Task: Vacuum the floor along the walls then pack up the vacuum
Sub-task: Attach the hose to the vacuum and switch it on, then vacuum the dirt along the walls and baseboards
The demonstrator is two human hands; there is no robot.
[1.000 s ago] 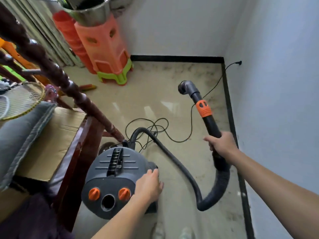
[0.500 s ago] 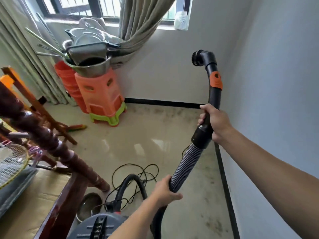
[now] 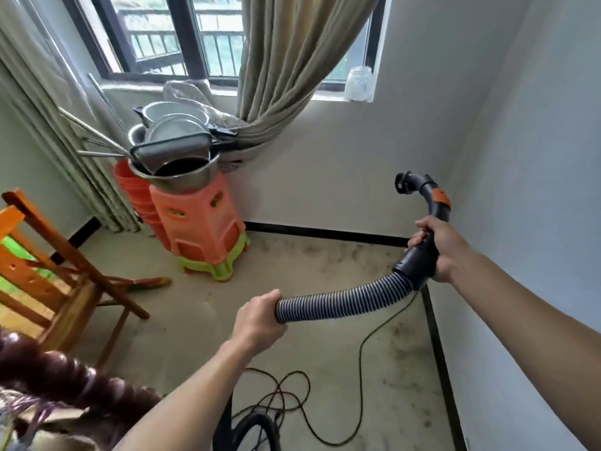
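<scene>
At the near edge of the beige, dust-marked floor (image 3: 325,353), a black hose loop (image 3: 257,428) is seen beside a tangle of thin black power cord (image 3: 360,369), 1 strand of which is run along the floor near the right wall. A dark turned wooden post (image 3: 48,369) is seen at the near left.

Above the floor, the grey-and-black ribbed vacuum hose (image 3: 341,302) is held in the air, its long axis lying nearly level from left to right and rising slightly at the right. Its left end is gripped by the left hand (image 3: 260,317), the fingers wrapped round it and the forearm reached up from below. Its right end is joined to the black curved wand handle with an orange band (image 3: 434,209), which is stood nearly upright. The handle's lower cuff is clasped by the right hand (image 3: 435,247), the arm stretched in from the right edge. The handle's open mouth is hooked over at the top and pointed left.

Farther off, a tilted orange wooden chair (image 3: 48,265) is seen at the left. Against the back wall, a stack of orange plastic stools (image 3: 195,222) is topped with a heap of metal pots and pans (image 3: 175,157). A black skirting strip (image 3: 325,234) is run along the foot of the walls. A beige curtain (image 3: 286,76) is hung across the barred window (image 3: 182,37), and a clear plastic jar (image 3: 359,84) is stood at the right end of the sill.
</scene>
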